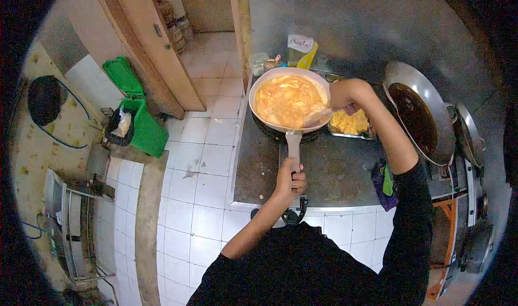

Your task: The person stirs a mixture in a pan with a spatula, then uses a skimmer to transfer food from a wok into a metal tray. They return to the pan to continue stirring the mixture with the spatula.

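Note:
My left hand [290, 179] is wrapped round the pale handle [293, 147] of a frying pan [252, 98] at the back of the counter. Yellow-orange egg [288, 98] covers the pan's inside. At the pan's right rim, my right hand [348, 95] is closed on a utensil whose pale, blurred end [319, 117] dips into the egg; its handle is mostly hidden by the fingers. Beside the pan, below my right hand, a metal tray [353, 136] holds yellow cooked egg [349, 122]. Part of a burner [307, 137] shows under the pan.
A large wok [445, 139] of dark liquid stands at the right, with another pan [468, 136] beyond it. An oil pouch [301, 50] stands behind the pan. A purple and green cloth [384, 187] hangs at the counter's front edge. A green bin [148, 128] stands on the left floor.

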Demonstrator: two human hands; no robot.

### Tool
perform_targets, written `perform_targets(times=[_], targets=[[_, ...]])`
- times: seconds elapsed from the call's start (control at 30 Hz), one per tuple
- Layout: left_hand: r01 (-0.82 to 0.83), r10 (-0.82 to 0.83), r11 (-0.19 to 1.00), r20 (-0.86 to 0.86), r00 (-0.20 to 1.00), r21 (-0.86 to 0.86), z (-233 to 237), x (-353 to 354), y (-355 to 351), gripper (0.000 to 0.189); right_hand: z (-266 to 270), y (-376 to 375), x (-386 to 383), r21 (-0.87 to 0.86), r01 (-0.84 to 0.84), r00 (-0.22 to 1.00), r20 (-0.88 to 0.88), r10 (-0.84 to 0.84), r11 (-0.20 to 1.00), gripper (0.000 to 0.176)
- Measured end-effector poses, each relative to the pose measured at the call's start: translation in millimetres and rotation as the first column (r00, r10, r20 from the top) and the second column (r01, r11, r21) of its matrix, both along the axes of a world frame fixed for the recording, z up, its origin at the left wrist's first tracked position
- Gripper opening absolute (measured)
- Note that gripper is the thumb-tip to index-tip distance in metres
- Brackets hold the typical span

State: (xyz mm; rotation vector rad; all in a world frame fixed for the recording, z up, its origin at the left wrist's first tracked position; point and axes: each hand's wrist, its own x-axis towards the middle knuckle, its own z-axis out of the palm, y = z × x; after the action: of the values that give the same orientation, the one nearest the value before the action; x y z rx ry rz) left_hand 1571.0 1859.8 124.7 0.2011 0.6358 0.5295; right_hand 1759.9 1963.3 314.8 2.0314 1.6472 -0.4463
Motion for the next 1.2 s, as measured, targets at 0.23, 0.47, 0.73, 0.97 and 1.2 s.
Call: perform_targets(times=[0.23, 0.47, 0.73, 0.97, 1.2], targets=[[0.029, -0.027, 0.998, -0.039, 0.999, 0.062, 0.8, -1.4, -1.1, 0.030, -14.0, 22.5, 26.0, 0.050, 0.179, 0.968, -0.189, -0.167, 0.983, 0.014], [0.017, -0.012, 0.998, -0.094, 0.996, 0.054, 3.0, -0.9, -2.6, 0.031, -22.4, 56.8, 38.8, 0.152, 0.202, 0.936, -0.321, -0.145, 0.968, 0.020], [0.019, -0.015, 0.999, -0.116, 0.993, 0.032, 3.0, -1.2, 0.1, 0.037, -15.8, 75.0, 18.3, 0.294, 0.182, 0.922, -0.383, -0.059, 0.938, 0.016], [0.015, -0.015, 1.000, -0.003, 1.000, -0.019, 5.1, -2.1, 0.5, 0.041, 71.2, 15.2, -1.0, 0.110, 0.017, 0.949, -0.316, 0.019, 0.994, 0.028], [0.001, -0.001, 1.000, -0.015, 1.000, -0.009, 4.6, -1.3, 0.9, 0.041, 15.1, 11.3, -15.1, -0.180, -0.064, 0.980, -0.199, 0.027, 0.982, 0.024]])
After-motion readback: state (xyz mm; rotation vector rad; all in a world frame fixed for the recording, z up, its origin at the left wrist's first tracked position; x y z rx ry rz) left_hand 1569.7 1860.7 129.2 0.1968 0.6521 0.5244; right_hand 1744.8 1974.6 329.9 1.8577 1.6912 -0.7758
